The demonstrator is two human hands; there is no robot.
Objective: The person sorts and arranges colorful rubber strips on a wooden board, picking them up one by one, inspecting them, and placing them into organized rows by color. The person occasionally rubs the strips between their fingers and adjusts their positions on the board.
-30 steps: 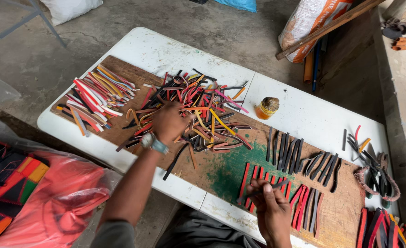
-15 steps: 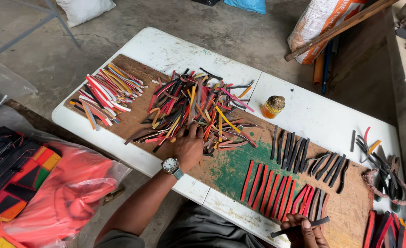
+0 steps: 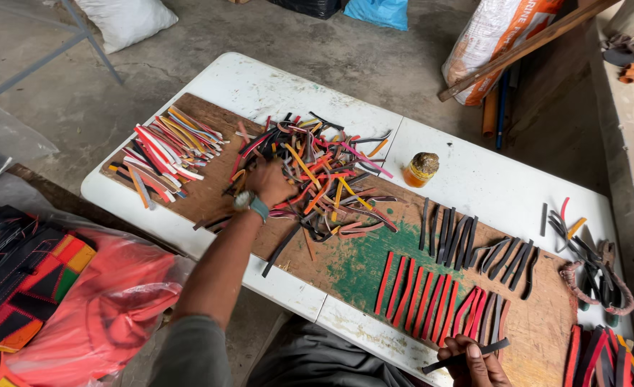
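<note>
The light is soft and even daylight, without hard glare. The white table is the brightest area, a little washed near its far corner. Below the table's near edge the shadows are weak and diffuse. The strips in the middle of the table look sharp. Toward the picture edges around the table the lines bend slightly, and the bottom is less clear

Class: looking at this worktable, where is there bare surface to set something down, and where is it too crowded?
Free: white tabletop right of the small amber jar, and the far corner beyond the wooden board. Crowded: the tangled pile of coloured strips under the left hand, and the red strip rows near the right hand.
</note>
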